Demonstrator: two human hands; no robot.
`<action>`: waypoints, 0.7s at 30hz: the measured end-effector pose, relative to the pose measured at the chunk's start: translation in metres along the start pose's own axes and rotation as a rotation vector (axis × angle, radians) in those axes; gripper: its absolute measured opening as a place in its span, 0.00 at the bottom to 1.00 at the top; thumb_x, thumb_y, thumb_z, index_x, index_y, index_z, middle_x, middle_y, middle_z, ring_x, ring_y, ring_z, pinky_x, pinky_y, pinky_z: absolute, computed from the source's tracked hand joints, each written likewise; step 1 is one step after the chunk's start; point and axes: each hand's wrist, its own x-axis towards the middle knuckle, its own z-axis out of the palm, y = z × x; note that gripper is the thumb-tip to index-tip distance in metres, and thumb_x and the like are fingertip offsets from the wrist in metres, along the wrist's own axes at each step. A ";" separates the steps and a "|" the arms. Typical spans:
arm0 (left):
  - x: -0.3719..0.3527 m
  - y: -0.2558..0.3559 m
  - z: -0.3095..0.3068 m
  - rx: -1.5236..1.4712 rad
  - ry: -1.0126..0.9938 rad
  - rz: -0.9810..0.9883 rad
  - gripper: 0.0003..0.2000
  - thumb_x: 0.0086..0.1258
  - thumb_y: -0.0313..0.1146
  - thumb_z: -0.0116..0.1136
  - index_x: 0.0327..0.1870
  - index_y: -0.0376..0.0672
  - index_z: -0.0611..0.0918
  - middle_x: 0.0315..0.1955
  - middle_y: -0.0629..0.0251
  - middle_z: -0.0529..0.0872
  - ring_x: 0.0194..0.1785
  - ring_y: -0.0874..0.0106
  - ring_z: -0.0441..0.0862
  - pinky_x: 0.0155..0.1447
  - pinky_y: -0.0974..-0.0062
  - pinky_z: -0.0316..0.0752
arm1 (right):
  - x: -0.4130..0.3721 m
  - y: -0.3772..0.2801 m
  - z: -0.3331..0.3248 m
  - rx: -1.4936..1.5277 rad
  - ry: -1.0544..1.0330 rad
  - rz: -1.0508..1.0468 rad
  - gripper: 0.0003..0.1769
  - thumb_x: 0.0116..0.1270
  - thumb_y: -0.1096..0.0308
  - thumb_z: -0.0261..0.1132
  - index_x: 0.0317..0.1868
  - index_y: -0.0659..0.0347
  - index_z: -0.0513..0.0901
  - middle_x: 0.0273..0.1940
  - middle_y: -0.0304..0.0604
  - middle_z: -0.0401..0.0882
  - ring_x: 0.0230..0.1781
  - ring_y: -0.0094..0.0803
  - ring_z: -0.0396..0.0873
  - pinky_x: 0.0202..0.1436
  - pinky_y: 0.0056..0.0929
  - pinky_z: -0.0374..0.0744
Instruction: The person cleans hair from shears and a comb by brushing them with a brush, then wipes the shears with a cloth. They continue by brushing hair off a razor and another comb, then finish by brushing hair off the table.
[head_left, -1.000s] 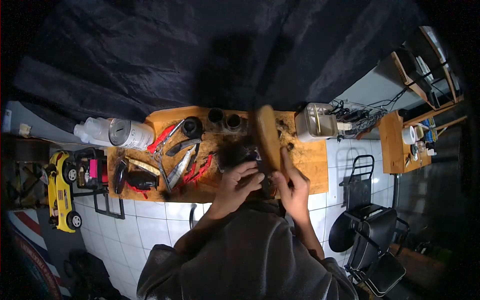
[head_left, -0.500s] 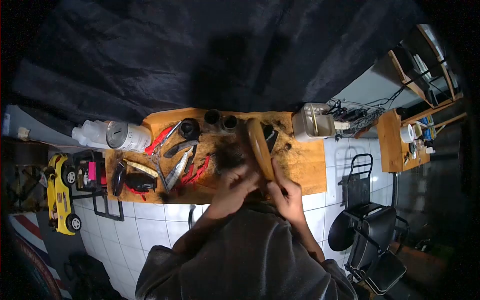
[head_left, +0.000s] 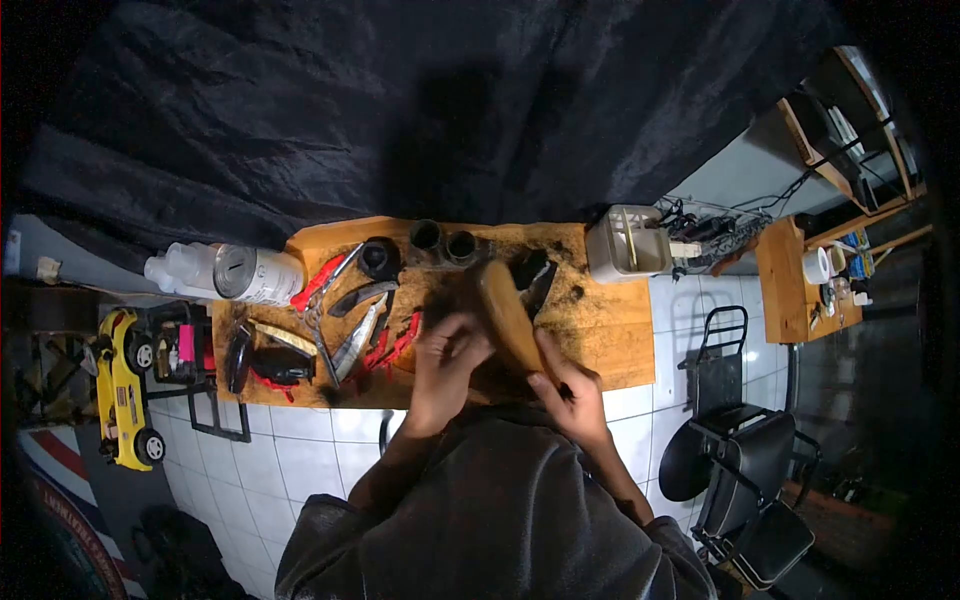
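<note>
A wooden desk (head_left: 620, 330), its top scuffed and strewn with dark scraps, runs along a wall hung with black cloth (head_left: 450, 110), above a floor of white tiles (head_left: 300, 440). The oblong wooden piece (head_left: 500, 305) lies tilted near the middle of the desk, its near end toward the front edge. The right hand (head_left: 568, 388) is wrapped around that near end, thumb laid along its side. The left hand (head_left: 445, 355) rests against the piece's left flank with bent fingers; whether they grip it cannot be told. A small black object (head_left: 532, 275) sits just beyond the piece, toward the back edge. 2 dark cups (head_left: 428, 235) stand at the back edge, and red-handled pliers (head_left: 322, 280) lie among other hand tools on the left half. A metal can (head_left: 255, 272) and a white bottle (head_left: 170, 268) lie at the back-left corner; the can's label is too small to read. A white tub (head_left: 625, 245) stands at the back-right corner, with tangled cables (head_left: 710, 235) beside it. Off the left end stands a yellow toy car (head_left: 122, 385); a black chair (head_left: 745, 470) and a wooden shelf (head_left: 795, 285) are off the right end. A striped mat (head_left: 50, 480) bears lettering along its rim that is too blurred to read.
</note>
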 end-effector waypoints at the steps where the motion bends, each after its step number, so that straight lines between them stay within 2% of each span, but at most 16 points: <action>1: -0.002 -0.004 -0.005 0.193 -0.062 -0.097 0.11 0.72 0.29 0.59 0.50 0.35 0.80 0.39 0.68 0.84 0.44 0.82 0.80 0.51 0.82 0.76 | 0.004 -0.006 -0.001 -0.023 0.049 0.055 0.28 0.65 0.70 0.66 0.65 0.60 0.73 0.59 0.56 0.76 0.59 0.39 0.78 0.61 0.34 0.75; 3: -0.006 0.012 0.007 0.522 -0.223 -0.242 0.12 0.70 0.30 0.62 0.48 0.32 0.80 0.37 0.68 0.84 0.42 0.84 0.79 0.48 0.85 0.75 | 0.016 -0.004 -0.004 -0.049 0.148 0.002 0.28 0.65 0.72 0.65 0.66 0.60 0.73 0.57 0.57 0.78 0.55 0.39 0.81 0.58 0.33 0.76; 4: -0.009 -0.001 0.010 0.496 -0.254 -0.158 0.13 0.69 0.30 0.62 0.49 0.32 0.80 0.37 0.67 0.85 0.42 0.84 0.79 0.47 0.84 0.76 | 0.022 -0.004 -0.005 -0.060 0.197 -0.028 0.28 0.65 0.72 0.65 0.66 0.61 0.73 0.55 0.57 0.79 0.53 0.38 0.82 0.56 0.32 0.77; 5: -0.011 -0.014 0.009 0.475 -0.252 -0.117 0.12 0.69 0.30 0.62 0.49 0.32 0.80 0.37 0.66 0.85 0.42 0.83 0.80 0.46 0.84 0.76 | 0.027 -0.008 -0.007 -0.067 0.241 -0.048 0.27 0.65 0.74 0.64 0.66 0.62 0.72 0.49 0.58 0.83 0.44 0.34 0.84 0.48 0.29 0.79; 8: -0.009 -0.009 0.010 0.587 -0.143 -0.028 0.11 0.69 0.28 0.61 0.48 0.32 0.80 0.36 0.64 0.85 0.41 0.82 0.81 0.45 0.84 0.76 | 0.034 -0.010 -0.010 -0.019 0.316 -0.084 0.28 0.65 0.75 0.63 0.66 0.64 0.72 0.43 0.56 0.85 0.37 0.29 0.83 0.43 0.28 0.79; 9: -0.007 -0.004 0.011 0.651 -0.085 -0.001 0.10 0.69 0.28 0.61 0.48 0.33 0.80 0.36 0.64 0.85 0.40 0.82 0.82 0.45 0.84 0.76 | 0.033 -0.013 -0.012 -0.017 0.293 -0.028 0.28 0.65 0.75 0.63 0.66 0.66 0.71 0.42 0.55 0.85 0.36 0.27 0.82 0.43 0.27 0.79; 10: -0.002 -0.009 0.005 0.619 -0.053 0.095 0.09 0.69 0.27 0.61 0.46 0.33 0.80 0.33 0.67 0.84 0.38 0.83 0.80 0.44 0.84 0.75 | 0.032 -0.013 -0.013 -0.015 0.292 -0.012 0.28 0.66 0.75 0.63 0.66 0.66 0.71 0.42 0.54 0.85 0.36 0.26 0.82 0.43 0.26 0.79; 12: 0.007 -0.005 -0.003 0.497 0.014 0.150 0.07 0.70 0.27 0.60 0.44 0.34 0.80 0.30 0.70 0.82 0.36 0.84 0.78 0.43 0.85 0.73 | 0.030 -0.012 -0.011 -0.007 0.287 0.022 0.28 0.66 0.75 0.62 0.67 0.65 0.70 0.42 0.53 0.85 0.37 0.26 0.82 0.44 0.26 0.78; 13: 0.011 0.003 -0.002 0.464 0.053 0.235 0.06 0.70 0.26 0.59 0.43 0.35 0.79 0.32 0.72 0.81 0.36 0.85 0.76 0.43 0.87 0.72 | 0.029 -0.010 -0.011 -0.008 0.277 0.017 0.28 0.66 0.75 0.62 0.67 0.65 0.70 0.44 0.54 0.85 0.38 0.26 0.81 0.45 0.26 0.78; 14: 0.015 0.015 -0.008 0.699 0.044 0.219 0.05 0.71 0.23 0.56 0.44 0.33 0.78 0.37 0.69 0.82 0.41 0.83 0.78 0.46 0.86 0.74 | 0.028 -0.008 -0.010 -0.009 0.269 0.013 0.28 0.67 0.75 0.62 0.67 0.65 0.70 0.45 0.54 0.84 0.40 0.26 0.81 0.46 0.26 0.78; 16: 0.024 0.019 -0.010 0.378 0.100 0.288 0.06 0.72 0.21 0.53 0.47 0.33 0.76 0.42 0.64 0.82 0.47 0.78 0.80 0.51 0.81 0.77 | 0.029 -0.006 -0.007 0.012 0.267 0.006 0.28 0.67 0.74 0.62 0.67 0.65 0.70 0.49 0.55 0.83 0.44 0.27 0.81 0.49 0.26 0.77; 17: 0.026 0.024 -0.009 0.232 0.156 0.261 0.06 0.73 0.21 0.51 0.48 0.33 0.75 0.42 0.61 0.82 0.51 0.74 0.80 0.53 0.75 0.80 | 0.029 -0.005 -0.006 0.034 0.271 0.003 0.27 0.67 0.74 0.62 0.67 0.65 0.70 0.51 0.56 0.82 0.46 0.27 0.81 0.50 0.27 0.77; 20: 0.034 0.038 -0.004 0.124 0.264 0.305 0.08 0.73 0.23 0.53 0.50 0.34 0.75 0.40 0.61 0.82 0.46 0.73 0.81 0.55 0.69 0.80 | 0.029 -0.013 -0.003 0.101 0.271 0.002 0.28 0.66 0.73 0.64 0.66 0.65 0.70 0.55 0.57 0.80 0.50 0.31 0.81 0.54 0.28 0.76; 21: 0.036 0.037 -0.004 0.095 0.266 0.316 0.09 0.73 0.22 0.52 0.52 0.34 0.75 0.40 0.61 0.83 0.47 0.72 0.82 0.54 0.70 0.80 | 0.030 -0.018 -0.002 0.124 0.270 0.005 0.28 0.66 0.73 0.64 0.66 0.65 0.71 0.56 0.58 0.79 0.51 0.32 0.81 0.55 0.29 0.76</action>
